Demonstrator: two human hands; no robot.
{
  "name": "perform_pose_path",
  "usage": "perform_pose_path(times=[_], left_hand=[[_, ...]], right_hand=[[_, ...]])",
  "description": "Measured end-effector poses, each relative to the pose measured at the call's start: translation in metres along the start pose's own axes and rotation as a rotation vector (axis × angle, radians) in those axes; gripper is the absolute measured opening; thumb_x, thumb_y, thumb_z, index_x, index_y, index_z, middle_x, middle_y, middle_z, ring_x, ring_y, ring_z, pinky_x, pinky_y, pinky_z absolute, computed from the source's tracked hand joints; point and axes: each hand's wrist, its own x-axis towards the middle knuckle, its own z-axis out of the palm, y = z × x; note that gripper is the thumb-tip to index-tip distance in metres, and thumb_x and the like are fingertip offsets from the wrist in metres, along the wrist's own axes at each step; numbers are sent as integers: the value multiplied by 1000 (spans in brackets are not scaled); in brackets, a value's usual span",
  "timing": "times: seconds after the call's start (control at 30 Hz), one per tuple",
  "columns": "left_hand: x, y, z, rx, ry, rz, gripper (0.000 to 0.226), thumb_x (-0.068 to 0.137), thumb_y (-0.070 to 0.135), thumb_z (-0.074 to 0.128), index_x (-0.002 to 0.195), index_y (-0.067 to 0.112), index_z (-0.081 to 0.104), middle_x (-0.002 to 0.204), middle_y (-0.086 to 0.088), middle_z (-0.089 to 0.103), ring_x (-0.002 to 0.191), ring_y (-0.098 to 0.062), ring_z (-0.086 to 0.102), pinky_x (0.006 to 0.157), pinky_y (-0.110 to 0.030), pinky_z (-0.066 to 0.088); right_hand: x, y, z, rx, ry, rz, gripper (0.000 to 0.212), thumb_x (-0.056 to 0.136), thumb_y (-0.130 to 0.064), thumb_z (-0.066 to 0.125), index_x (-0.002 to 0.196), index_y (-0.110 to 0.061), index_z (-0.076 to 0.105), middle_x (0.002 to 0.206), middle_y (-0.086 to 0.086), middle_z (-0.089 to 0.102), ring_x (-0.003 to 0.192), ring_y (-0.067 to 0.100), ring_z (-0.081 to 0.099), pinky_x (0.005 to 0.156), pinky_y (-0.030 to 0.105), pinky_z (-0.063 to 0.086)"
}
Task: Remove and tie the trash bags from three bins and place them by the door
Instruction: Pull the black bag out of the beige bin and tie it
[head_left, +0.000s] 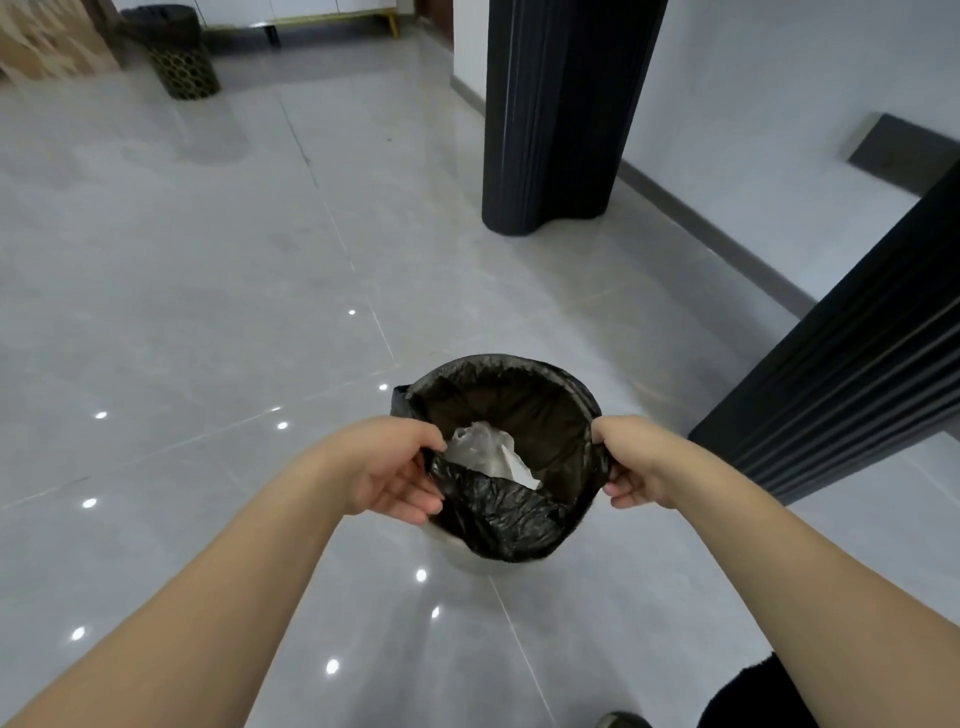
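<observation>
A small white bin (470, 560) stands on the floor in front of me, lined with a black trash bag (511, 512). The bag's far edge is still folded over the rim; its near edge is pulled loose and sags inward. My left hand (395, 470) pinches the bag's left edge. My right hand (636, 462) pinches the right edge. Crumpled clear plastic and white paper (485, 452) lie inside the bag. A second bin (174, 49), dark with a gold honeycomb pattern and a black bag, stands far off at the top left.
Glossy grey tiled floor (208, 312) spreads all around. A black fluted column (561, 109) stands ahead on the right, and a black fluted panel (852, 374) rises close at the right. A white cabinet on legs (291, 13) and a wooden piece (47, 41) stand at the back.
</observation>
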Motion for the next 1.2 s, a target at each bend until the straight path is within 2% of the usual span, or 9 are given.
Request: perform_pose_path(times=[0.13, 0.27, 0.37, 0.5, 0.6, 0.73, 0.93, 1.03, 1.2], left_hand=[[4, 15, -13, -164, 96, 148, 29, 91, 25, 57, 109, 2, 62, 81, -17, 65, 47, -22, 62, 48, -30, 54], [13, 29, -20, -272, 339, 367, 19, 90, 19, 58, 85, 2, 64, 76, -14, 62, 61, -23, 59, 64, -34, 54], [21, 44, -29, -466, 467, 527, 14, 86, 19, 63, 83, 5, 64, 79, -10, 59, 74, -22, 54, 73, -33, 43], [18, 68, -45, -792, 322, 681, 18, 89, 15, 55, 92, 2, 67, 88, -13, 67, 79, -24, 63, 75, -35, 46], [14, 83, -44, -840, 355, 751, 14, 89, 12, 53, 84, 3, 61, 71, -9, 66, 63, -21, 63, 63, -32, 49], [0, 106, -44, -866, 487, 757, 17, 89, 5, 54, 75, 13, 47, 48, 5, 49, 42, -10, 46, 43, -20, 37], [-31, 155, -80, -994, 679, 944, 8, 85, 7, 54, 91, 11, 50, 66, 0, 45, 55, -13, 41, 53, -28, 33], [-58, 178, -96, -1004, 837, 1155, 12, 87, 2, 49, 97, 10, 47, 68, 2, 46, 47, -4, 41, 46, -19, 34], [-97, 186, -118, -870, 991, 1464, 12, 88, -2, 47, 96, 8, 46, 78, 6, 45, 49, 5, 41, 51, -11, 35]], right_hand=[[10, -23, -17, 61, 81, -168, 21, 89, -14, 47, 69, -12, 52, 61, 7, 51, 55, 22, 48, 63, 29, 44], [31, -45, -27, 361, 153, -352, 20, 90, -13, 50, 70, -16, 51, 66, 4, 48, 65, 20, 46, 67, 31, 42], [41, -69, -33, 793, 40, -394, 13, 93, -19, 54, 83, -12, 57, 76, 9, 58, 67, 21, 55, 69, 33, 46], [42, -91, -30, 1128, -191, -458, 31, 97, -27, 48, 112, -4, 61, 109, 17, 67, 97, 29, 65, 93, 40, 51], [33, -106, -23, 1237, -252, -462, 33, 98, -30, 45, 86, -5, 63, 77, 11, 69, 71, 25, 65, 75, 35, 52], [17, -137, -15, 1347, -222, -409, 37, 93, -31, 56, 63, -17, 40, 43, -3, 44, 36, 13, 45, 45, 23, 41], [-25, -219, -11, 1216, -249, -625, 9, 89, -18, 62, 82, -22, 60, 50, -7, 46, 43, 10, 41, 51, 26, 35], [-53, -260, -11, 1196, -232, -747, 16, 89, -12, 58, 99, -22, 65, 55, -6, 48, 47, 10, 42, 54, 25, 36], [-98, -308, -6, 1269, -360, -917, 11, 90, -9, 53, 91, -18, 60, 56, -5, 39, 44, 10, 36, 47, 22, 34]])
